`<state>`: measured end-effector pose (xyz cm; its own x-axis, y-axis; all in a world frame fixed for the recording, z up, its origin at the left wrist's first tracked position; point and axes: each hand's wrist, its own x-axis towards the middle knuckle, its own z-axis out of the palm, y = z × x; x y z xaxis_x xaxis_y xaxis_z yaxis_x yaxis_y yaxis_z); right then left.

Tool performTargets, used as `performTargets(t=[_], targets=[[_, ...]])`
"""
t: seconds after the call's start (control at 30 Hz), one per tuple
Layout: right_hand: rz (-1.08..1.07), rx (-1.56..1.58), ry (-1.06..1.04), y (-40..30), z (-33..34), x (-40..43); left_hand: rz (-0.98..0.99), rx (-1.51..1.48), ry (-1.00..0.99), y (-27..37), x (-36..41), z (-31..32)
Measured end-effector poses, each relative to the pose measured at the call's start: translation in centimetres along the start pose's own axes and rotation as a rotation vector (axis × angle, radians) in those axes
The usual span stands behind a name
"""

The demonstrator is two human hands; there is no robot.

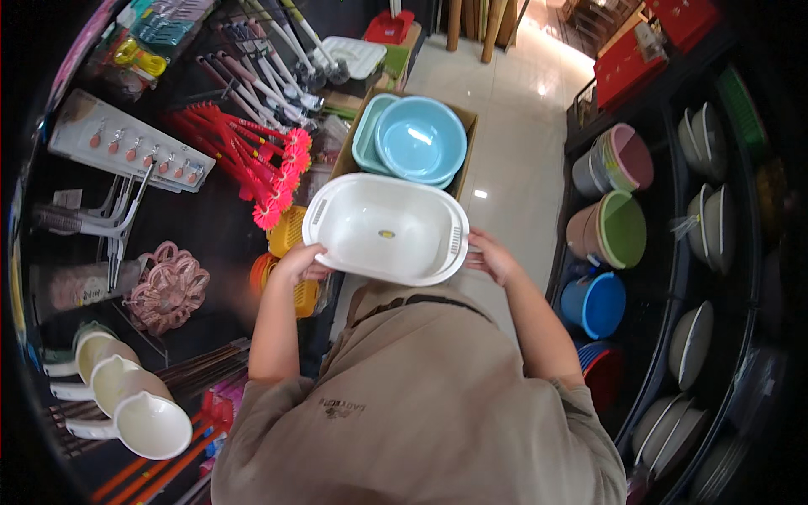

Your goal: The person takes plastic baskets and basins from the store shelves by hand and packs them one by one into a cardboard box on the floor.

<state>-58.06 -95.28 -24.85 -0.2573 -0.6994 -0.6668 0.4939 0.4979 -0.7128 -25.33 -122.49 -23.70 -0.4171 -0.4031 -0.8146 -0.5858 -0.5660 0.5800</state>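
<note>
A white plastic basin (379,252) with rounded ends and slotted rims is held level in front of my waist; it appears to be more than one nested together. My left hand (305,264) grips its left end, thumb over the rim and fingers beneath. At the right end, my right hand (489,255) holds the rim, its fingers partly hidden. Just beyond the white basin stands a cardboard box (470,136). Inside it lie a round light-blue basin (420,142) and a pale green rectangular basket (369,136), the round one overlapping the basket.
Pink flower-headed sticks (284,177), long-handled brushes (252,76) and white dippers (153,426) hang at the left, near yellow baskets (287,230). Colored buckets (622,227) and pale basins (691,344) line the dark right-hand shelves (663,353). Tiled floor (517,170) runs between both sides.
</note>
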Motion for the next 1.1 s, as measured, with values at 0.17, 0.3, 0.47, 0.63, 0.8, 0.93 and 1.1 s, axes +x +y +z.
performTargets(t=[0.17,0.3,0.47,0.63,0.8,0.93,1.1], targets=[[0.099,0.070,0.282,7.9,-2.0,-1.8,-0.062,0.030,0.043,1.8,2.8,-1.9],[0.343,0.155,0.516,18.6,-3.6,-5.7,-0.030,0.058,0.056,2.3,5.6,-2.8],[0.599,0.047,0.576,29.4,-3.9,-12.5,0.002,0.187,0.042,2.8,10.4,-4.0],[0.666,0.069,0.604,29.3,-1.6,-14.4,-0.020,0.289,0.016,4.2,11.6,-3.0],[0.484,-0.073,0.608,21.9,0.9,-9.9,-0.101,0.301,-0.042,5.0,11.0,-2.3],[0.298,-0.126,0.588,20.2,1.4,-6.9,-0.191,0.272,-0.009,4.9,11.7,-1.9],[0.210,-0.102,0.533,19.0,1.6,-6.0,-0.164,0.183,-0.023,1.7,15.9,-2.7]])
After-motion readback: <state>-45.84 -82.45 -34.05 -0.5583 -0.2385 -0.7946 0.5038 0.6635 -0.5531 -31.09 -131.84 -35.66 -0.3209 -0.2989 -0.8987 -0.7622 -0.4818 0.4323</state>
